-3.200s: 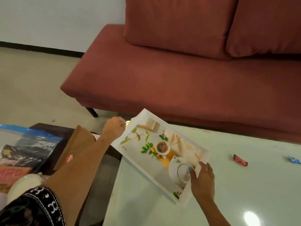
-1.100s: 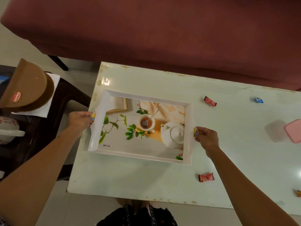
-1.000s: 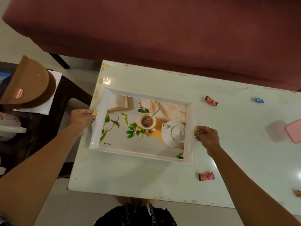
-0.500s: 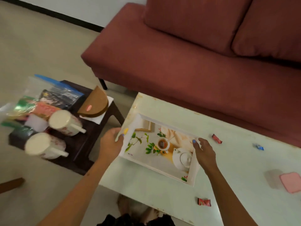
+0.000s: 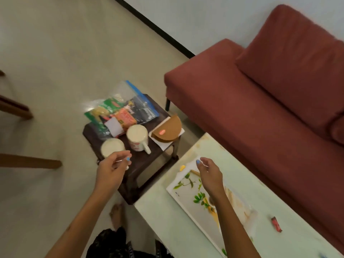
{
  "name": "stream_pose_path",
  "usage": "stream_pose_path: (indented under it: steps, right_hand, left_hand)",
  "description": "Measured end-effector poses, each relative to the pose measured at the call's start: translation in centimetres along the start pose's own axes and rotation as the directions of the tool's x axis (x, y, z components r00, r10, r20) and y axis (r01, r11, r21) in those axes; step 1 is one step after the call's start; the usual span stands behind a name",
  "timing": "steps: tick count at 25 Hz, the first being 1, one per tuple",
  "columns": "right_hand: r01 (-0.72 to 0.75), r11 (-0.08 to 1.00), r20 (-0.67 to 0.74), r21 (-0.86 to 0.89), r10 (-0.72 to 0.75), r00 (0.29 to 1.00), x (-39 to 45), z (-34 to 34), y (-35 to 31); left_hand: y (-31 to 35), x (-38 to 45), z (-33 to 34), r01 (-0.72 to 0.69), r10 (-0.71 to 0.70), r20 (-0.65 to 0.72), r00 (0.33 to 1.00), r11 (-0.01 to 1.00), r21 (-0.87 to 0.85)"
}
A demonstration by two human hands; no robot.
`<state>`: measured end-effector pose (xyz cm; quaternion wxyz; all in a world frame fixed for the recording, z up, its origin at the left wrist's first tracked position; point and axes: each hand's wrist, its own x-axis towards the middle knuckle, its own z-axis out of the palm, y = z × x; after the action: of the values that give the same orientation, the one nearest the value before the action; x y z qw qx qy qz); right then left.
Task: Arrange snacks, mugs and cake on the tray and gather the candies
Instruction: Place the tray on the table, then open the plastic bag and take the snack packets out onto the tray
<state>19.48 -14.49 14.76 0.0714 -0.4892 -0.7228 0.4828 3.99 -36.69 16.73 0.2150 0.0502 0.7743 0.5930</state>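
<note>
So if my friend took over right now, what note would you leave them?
Left hand: empty, open, near the closer mug on the dark side table.
Right hand: empty, open, above the tray.
Done: tray lies on the white table, nothing on it.
Left: move both mugs (second mug), snack bag and cake onto the tray; gather candies, one red candy in view.

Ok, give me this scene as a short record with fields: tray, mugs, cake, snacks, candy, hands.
tray: flat on pale table, nothing on it
mugs: near mug and far mug on dark stool
cake: half round, on stool
snacks: bag on stool
candy: red candy on table
left hand: empty, over near mug
right hand: empty, over tray
</note>
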Motion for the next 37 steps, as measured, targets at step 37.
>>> stream_pose_path:
  steps: [37]
  right_hand:
    - [-0.008, 0.627, -0.136, 0.779, 0.182, 0.974, 14.2, 9.4, -23.5]
  left_hand:
    - [3.3, 25.5, -2.4, 0.524, -0.528, 0.056, 0.848, 0.815, -0.247]
